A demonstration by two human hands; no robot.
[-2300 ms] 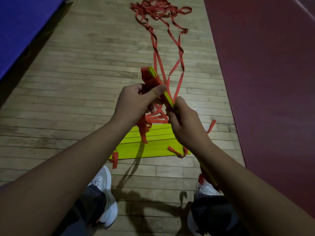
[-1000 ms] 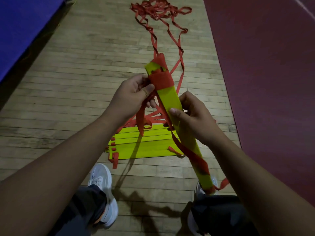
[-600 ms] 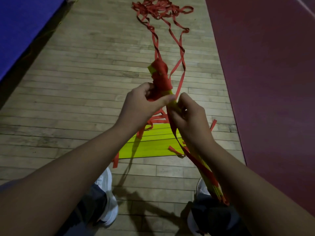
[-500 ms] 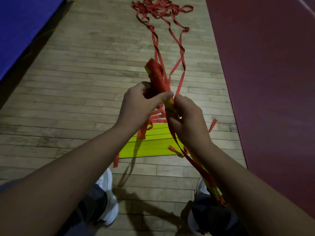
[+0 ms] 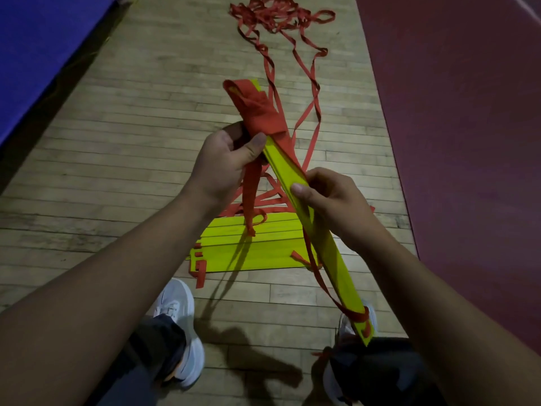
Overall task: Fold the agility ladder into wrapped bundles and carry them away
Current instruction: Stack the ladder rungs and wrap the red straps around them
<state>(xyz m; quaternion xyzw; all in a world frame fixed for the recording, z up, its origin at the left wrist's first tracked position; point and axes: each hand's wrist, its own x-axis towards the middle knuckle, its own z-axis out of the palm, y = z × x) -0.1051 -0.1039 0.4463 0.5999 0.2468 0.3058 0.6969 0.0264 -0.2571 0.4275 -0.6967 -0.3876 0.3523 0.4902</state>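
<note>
I hold a bundle of yellow ladder rungs [image 5: 325, 244] slanted between my hands, its far end wound in red strap [image 5: 257, 112]. My left hand [image 5: 225, 165] grips the bundle just below the red wrapping, thumb on the yellow face. My right hand [image 5: 330, 197] grips the middle of the bundle, thumb on top. A loose red strap runs from the near end [image 5: 357, 315] up along the bundle. A second stack of yellow rungs [image 5: 251, 247] lies flat on the wooden floor below my hands. Loose red straps [image 5: 278, 16] trail away to a tangled pile far ahead.
A blue mat [image 5: 38, 48] borders the wooden floor [image 5: 117, 142] on the left, a dark red mat [image 5: 468, 127] on the right. My white shoes [image 5: 178, 326] stand at the bottom, the right one [image 5: 342, 326] mostly hidden by my arm.
The bundle has turned so its broad yellow face shows again, and it has tilted with the wrapped end farther up. My right thumb now lies on top of the yellow face.
</note>
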